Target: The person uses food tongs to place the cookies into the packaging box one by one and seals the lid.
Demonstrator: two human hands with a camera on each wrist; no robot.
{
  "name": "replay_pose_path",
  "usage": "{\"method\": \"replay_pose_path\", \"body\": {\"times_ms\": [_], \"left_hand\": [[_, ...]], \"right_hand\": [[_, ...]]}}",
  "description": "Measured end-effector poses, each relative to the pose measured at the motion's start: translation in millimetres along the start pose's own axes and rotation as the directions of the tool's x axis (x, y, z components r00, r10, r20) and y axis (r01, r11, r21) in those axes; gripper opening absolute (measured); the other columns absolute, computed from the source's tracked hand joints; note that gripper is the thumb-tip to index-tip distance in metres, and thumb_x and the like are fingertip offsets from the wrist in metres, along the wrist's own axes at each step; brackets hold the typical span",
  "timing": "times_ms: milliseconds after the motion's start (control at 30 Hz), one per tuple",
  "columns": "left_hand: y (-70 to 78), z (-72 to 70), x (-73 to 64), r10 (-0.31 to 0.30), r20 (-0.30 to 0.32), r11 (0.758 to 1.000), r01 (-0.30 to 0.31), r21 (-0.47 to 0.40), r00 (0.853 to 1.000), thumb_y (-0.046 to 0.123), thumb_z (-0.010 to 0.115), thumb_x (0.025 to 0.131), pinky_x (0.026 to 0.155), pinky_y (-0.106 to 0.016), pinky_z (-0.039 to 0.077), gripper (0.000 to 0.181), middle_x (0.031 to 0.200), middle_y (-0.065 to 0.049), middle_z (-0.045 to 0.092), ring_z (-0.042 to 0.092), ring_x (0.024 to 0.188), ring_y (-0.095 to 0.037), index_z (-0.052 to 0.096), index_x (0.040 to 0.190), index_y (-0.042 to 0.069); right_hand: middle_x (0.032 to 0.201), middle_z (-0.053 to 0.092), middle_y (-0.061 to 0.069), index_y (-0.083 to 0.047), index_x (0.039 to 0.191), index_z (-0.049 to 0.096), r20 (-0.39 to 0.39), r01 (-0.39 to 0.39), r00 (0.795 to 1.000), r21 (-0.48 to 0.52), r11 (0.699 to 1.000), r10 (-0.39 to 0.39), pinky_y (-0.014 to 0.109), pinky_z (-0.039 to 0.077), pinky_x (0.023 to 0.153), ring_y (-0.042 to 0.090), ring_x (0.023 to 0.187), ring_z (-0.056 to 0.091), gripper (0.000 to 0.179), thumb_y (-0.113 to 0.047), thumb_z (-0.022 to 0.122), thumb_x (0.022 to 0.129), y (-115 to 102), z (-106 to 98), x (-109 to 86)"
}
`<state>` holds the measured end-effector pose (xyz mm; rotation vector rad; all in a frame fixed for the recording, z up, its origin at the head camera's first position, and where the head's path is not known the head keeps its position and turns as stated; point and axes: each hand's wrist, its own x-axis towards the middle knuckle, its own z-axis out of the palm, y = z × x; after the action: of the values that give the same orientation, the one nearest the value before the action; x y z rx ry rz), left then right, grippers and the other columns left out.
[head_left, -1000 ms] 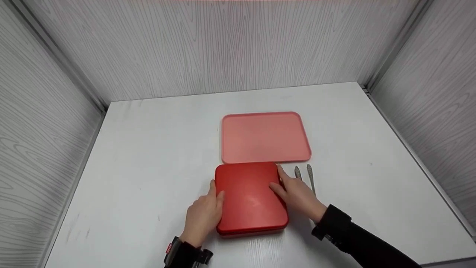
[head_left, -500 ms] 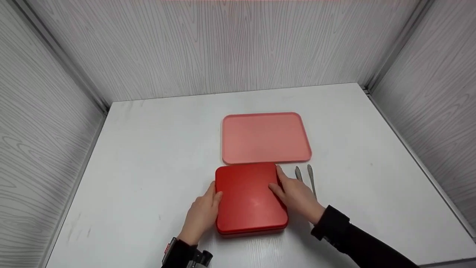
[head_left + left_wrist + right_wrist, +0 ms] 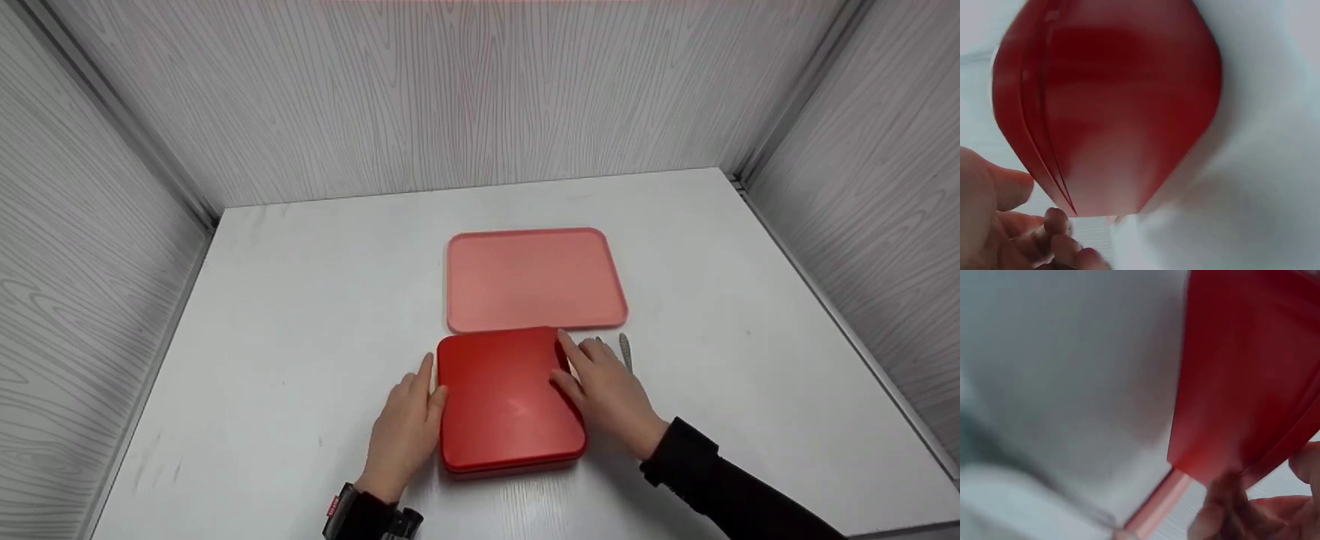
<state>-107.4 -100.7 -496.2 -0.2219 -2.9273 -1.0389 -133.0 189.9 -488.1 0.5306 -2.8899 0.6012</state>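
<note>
A red square box (image 3: 510, 405) with rounded corners stands at the near middle of the table, its lid on; a seam runs round its side. My left hand (image 3: 401, 431) holds its left side, thumb at the lid's edge and index finger pointing forward just off the wall. In the left wrist view my other fingertips (image 3: 1057, 220) are bent close to the seam of the box (image 3: 1123, 112). My right hand (image 3: 611, 394) grips the right side, thumb over the lid's edge. In the right wrist view its fingertips (image 3: 1224, 486) are at the seam.
A flat pink tray (image 3: 532, 277) lies directly behind the box. Right of the box a metal cutlery handle (image 3: 625, 351) shows, and the tip of a second one peeks out by my right hand. Grey wood-grain panels (image 3: 480, 97) wall the white table at back and sides.
The box has shifted slightly right. My left index finger has come off its wall. My right hand has moved a little right and its fingers now cover most of one cutlery handle.
</note>
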Motion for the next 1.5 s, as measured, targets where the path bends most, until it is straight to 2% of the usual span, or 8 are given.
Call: {"method": "replay_pose_path", "body": {"times_ms": [67, 133, 200, 300, 400, 500, 900, 1500], "left_hand": [[3.4, -1.1, -1.4, 0.119, -0.058, 0.989, -0.113, 0.097, 0.991, 0.028, 0.057, 0.105, 0.095, -0.043, 0.052, 0.057, 0.127, -0.012, 0.057, 0.052, 0.118, -0.028, 0.044, 0.155, 0.004], [7.4, -1.5, -1.9, 0.254, -0.059, 0.954, -0.24, 0.18, 0.965, 0.032, 0.057, 0.104, 0.107, -0.045, 0.045, 0.057, 0.14, -0.012, 0.052, 0.044, 0.133, -0.032, 0.046, 0.154, 0.005], [10.9, -0.3, -1.3, 0.354, -0.001, 0.908, -0.344, 0.239, 0.935, 0.038, 0.053, 0.105, 0.121, -0.049, 0.03, 0.06, 0.158, -0.011, 0.04, 0.027, 0.151, -0.037, 0.044, 0.155, 0.006], [14.1, 4.6, 0.4, 0.389, 0.141, 0.867, -0.413, 0.279, 0.91, 0.049, 0.043, 0.107, 0.126, -0.052, 0.015, 0.069, 0.17, -0.007, 0.021, 0.006, 0.158, -0.035, 0.034, 0.16, 0.007], [13.1, 11.0, 1.5, 0.34, 0.25, 0.863, -0.406, 0.299, 0.906, 0.059, 0.034, 0.106, 0.127, -0.052, 0.006, 0.077, 0.172, -0.006, 0.012, -0.001, 0.159, -0.03, 0.024, 0.163, 0.008], [11.6, 15.0, 2.2, 0.297, 0.297, 0.871, -0.385, 0.306, 0.908, 0.066, 0.029, 0.104, 0.127, -0.052, 0.002, 0.084, 0.172, -0.006, 0.008, -0.003, 0.159, -0.027, 0.018, 0.164, 0.009], [7.8, 19.2, 2.5, 0.31, 0.269, 0.884, -0.381, 0.271, 0.912, 0.065, 0.034, 0.103, 0.127, -0.054, 0.007, 0.082, 0.172, -0.008, 0.012, 0.006, 0.159, -0.028, 0.021, 0.164, 0.011], [8.8, 17.3, 4.3, 0.286, 0.284, 0.893, -0.362, 0.266, 0.915, 0.067, 0.036, 0.102, 0.126, -0.056, 0.004, 0.083, 0.172, -0.007, 0.013, 0.002, 0.159, -0.03, 0.023, 0.164, 0.012]], "right_hand": [[0.124, 0.061, 0.015, -0.006, 0.154, 0.046, -0.033, 0.089, 0.995, -0.045, 0.995, -0.09, 0.059, 0.04, 0.109, 0.033, 0.116, 0.056, 0.066, -0.036, 0.068, 0.099, 0.2, -2.5, -1.5], [0.143, 0.056, 0.014, -0.008, 0.155, 0.045, -0.036, 0.19, 0.981, -0.069, 0.979, -0.193, 0.055, 0.044, 0.109, 0.035, 0.134, 0.048, 0.067, -0.039, 0.067, 0.099, -0.3, -4.2, -2.4], [0.158, 0.045, 0.011, -0.011, 0.158, 0.041, 0.007, 0.267, 0.963, -0.074, 0.961, -0.268, 0.058, 0.034, 0.117, 0.036, 0.149, 0.034, 0.069, -0.046, 0.061, 0.101, -2.5, -4.6, -2.9], [0.168, 0.029, 0.007, -0.013, 0.161, 0.033, 0.106, 0.311, 0.947, -0.064, 0.948, -0.304, 0.056, 0.024, 0.123, 0.035, 0.156, 0.016, 0.073, -0.054, 0.051, 0.103, -6.2, -1.6, -3.1], [0.171, 0.019, 0.007, -0.015, 0.163, 0.026, 0.185, 0.297, 0.941, -0.06, 0.953, -0.282, 0.058, 0.017, 0.124, 0.036, 0.158, 0.008, 0.077, -0.06, 0.044, 0.103, -8.4, 3.4, -3.5], [0.171, 0.017, 0.008, -0.016, 0.164, 0.025, 0.207, 0.301, 0.937, -0.069, 0.951, -0.281, 0.06, 0.015, 0.124, 0.036, 0.158, 0.007, 0.078, -0.062, 0.042, 0.103, -8.0, 6.7, -4.3], [0.169, 0.022, 0.014, -0.016, 0.163, 0.03, 0.161, 0.336, 0.934, -0.102, 0.936, -0.318, 0.061, 0.025, 0.12, 0.04, 0.155, 0.016, 0.074, -0.058, 0.046, 0.103, -10.4, 13.8, -6.3], [0.17, 0.019, 0.01, -0.019, 0.163, 0.03, 0.229, 0.281, 0.939, -0.09, 0.955, -0.255, 0.07, 0.014, 0.119, 0.038, 0.157, 0.012, 0.078, -0.065, 0.043, 0.101, -10.7, 5.5, -0.9]]}}
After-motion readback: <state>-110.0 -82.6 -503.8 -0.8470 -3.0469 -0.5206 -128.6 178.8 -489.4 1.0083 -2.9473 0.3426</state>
